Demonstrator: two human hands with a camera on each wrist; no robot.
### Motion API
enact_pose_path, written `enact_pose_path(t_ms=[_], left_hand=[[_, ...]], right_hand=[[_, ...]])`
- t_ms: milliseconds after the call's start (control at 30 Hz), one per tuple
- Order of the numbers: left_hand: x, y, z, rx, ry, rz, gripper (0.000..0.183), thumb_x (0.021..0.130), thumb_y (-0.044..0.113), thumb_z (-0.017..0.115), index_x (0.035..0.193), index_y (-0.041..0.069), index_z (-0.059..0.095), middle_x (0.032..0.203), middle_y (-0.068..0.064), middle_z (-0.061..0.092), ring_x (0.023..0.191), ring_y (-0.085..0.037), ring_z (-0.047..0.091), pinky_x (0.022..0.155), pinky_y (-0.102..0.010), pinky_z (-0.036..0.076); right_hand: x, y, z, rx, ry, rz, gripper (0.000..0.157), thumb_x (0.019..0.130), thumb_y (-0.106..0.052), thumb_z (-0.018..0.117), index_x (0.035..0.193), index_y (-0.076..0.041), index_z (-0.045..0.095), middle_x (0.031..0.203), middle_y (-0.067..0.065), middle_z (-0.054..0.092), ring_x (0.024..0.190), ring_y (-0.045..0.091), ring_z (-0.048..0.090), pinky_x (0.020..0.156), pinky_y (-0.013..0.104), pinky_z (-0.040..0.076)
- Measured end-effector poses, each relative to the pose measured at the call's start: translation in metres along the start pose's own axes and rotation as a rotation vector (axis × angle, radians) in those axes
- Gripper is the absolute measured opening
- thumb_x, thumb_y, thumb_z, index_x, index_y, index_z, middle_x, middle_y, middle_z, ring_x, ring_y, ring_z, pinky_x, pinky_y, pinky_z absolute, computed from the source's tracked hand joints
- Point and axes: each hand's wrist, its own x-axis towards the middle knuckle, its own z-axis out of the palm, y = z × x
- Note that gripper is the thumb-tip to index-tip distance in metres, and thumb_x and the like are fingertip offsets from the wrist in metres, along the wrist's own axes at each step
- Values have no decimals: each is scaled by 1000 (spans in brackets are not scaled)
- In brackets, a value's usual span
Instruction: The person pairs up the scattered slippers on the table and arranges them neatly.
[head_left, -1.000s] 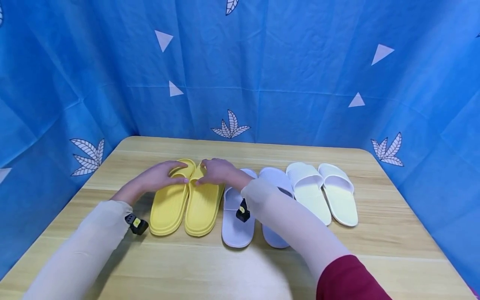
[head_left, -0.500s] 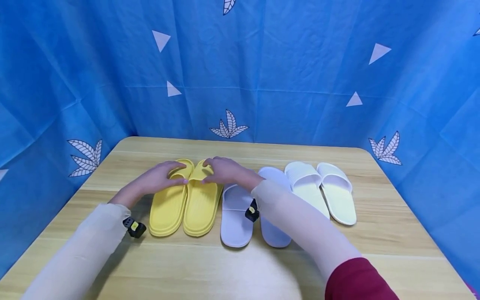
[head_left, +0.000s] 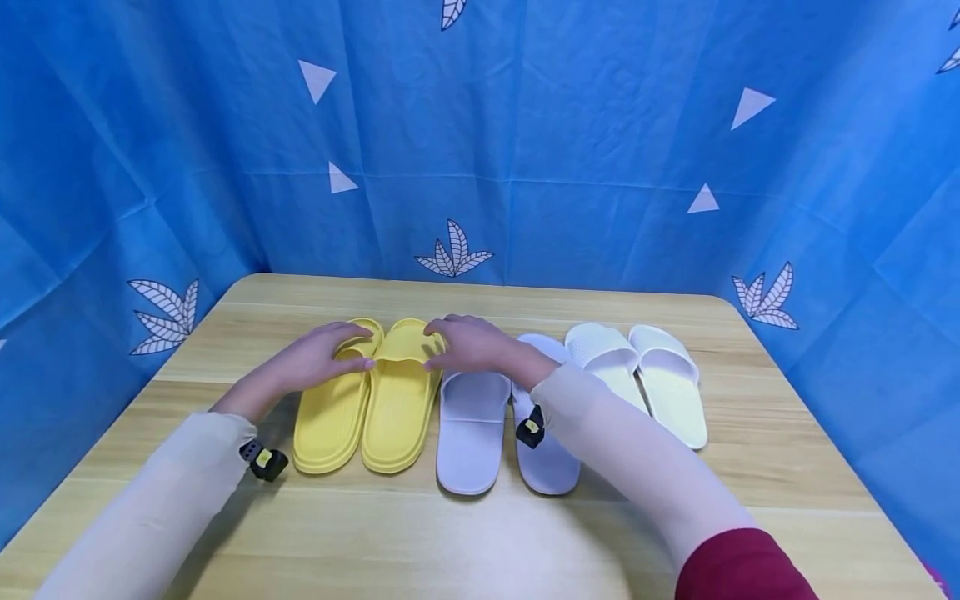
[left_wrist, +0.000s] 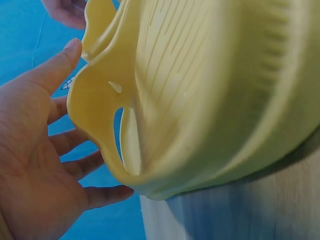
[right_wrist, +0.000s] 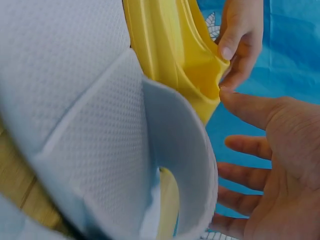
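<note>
A pair of yellow slippers stands side by side on the left of the table, the left one (head_left: 330, 421) partly under my left hand (head_left: 318, 358). Spread fingers of that hand lie along its strap in the left wrist view, with the thumb (left_wrist: 67, 55) at the strap's edge. My right hand (head_left: 474, 343) hovers over the toe of the left lavender slipper (head_left: 471, 442), right of the right yellow slipper (head_left: 401, 408). Apart and gripping nothing, its fingers show beside the lavender strap (right_wrist: 192, 150) in the right wrist view.
The other lavender slipper (head_left: 551, 458) lies partly under my right forearm. Two white slippers, a left one (head_left: 611, 367) and a right one (head_left: 675, 400), stand to the right on the wooden table (head_left: 780, 467). A blue patterned curtain (head_left: 525, 125) hangs behind and at both sides.
My right hand has moved right, off the right yellow slipper and over the lavender one. My left hand stays at the left yellow slipper. The whole view has shifted slightly.
</note>
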Motion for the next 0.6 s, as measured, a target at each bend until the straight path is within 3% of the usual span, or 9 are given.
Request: enact_pose_path(t_ms=[233, 600], left_hand=[[-3, 4, -2, 66, 17, 39, 70, 92, 56, 60, 140, 6, 51, 145, -22, 44, 135, -43, 35, 109, -60, 28], [-7, 13, -6, 140, 53, 78, 72, 91, 57, 60, 141, 6, 50, 146, -22, 43, 136, -43, 33, 111, -59, 24]], right_hand=[[-15, 18, -4, 29, 55, 7, 63, 92, -48, 64, 144, -17, 47, 147, 9, 45, 135, 30, 41, 112, 45, 31], [-36, 43, -4, 61, 157, 19, 61, 93, -47, 64, 143, -17, 48, 145, 9, 45, 133, 30, 42, 109, 44, 36]])
